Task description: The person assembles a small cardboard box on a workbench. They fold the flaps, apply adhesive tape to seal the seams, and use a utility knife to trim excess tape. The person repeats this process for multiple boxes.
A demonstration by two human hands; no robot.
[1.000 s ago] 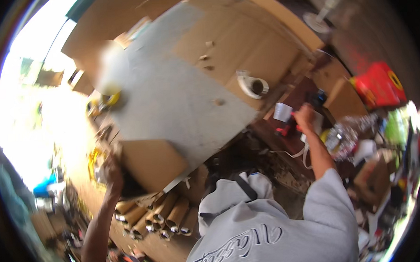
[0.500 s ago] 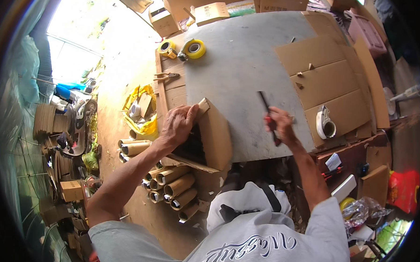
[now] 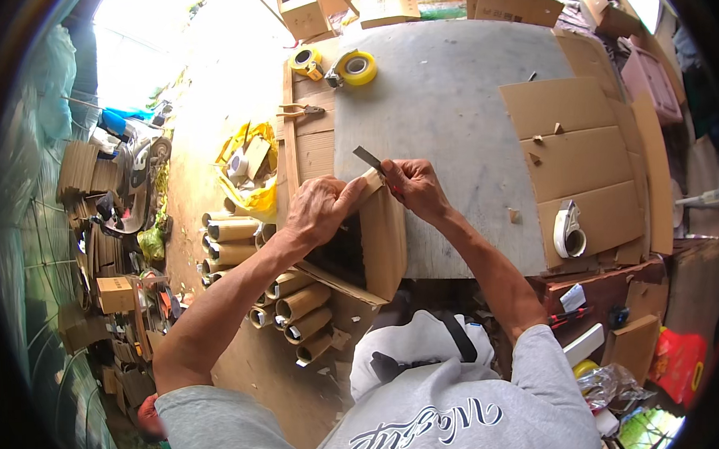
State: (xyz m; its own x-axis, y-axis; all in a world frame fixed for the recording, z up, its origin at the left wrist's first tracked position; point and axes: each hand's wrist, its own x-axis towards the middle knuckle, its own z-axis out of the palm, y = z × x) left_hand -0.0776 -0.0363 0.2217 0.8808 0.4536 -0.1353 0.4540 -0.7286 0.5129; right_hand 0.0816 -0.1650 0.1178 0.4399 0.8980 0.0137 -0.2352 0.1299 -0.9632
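A brown cardboard box (image 3: 385, 251) with a dark inside stands tilted at the table's near left edge. My left hand (image 3: 317, 210) is closed over the upper edge of its wall, thumb along the cardboard. Close beside that thumb, my right hand (image 3: 419, 191) grips a utility knife (image 3: 367, 157). Its grey blade points up and left across the box's top corner, and a bit of red handle shows under the fingers. Whether the blade is cutting into the cardboard I cannot tell.
Tape rolls (image 3: 358, 67) and pliers (image 3: 303, 110) lie at the grey table's (image 3: 452, 132) far left. Flat cardboard (image 3: 572, 143) with a white tape dispenser (image 3: 569, 230) covers the right side. Several cardboard tubes (image 3: 303, 305) and a yellow bag (image 3: 250, 199) sit on the floor at left.
My right hand has brought the knife left from over the table to the box's top corner. My left hand keeps its hold on the box. A small cardboard scrap now shows on the table.
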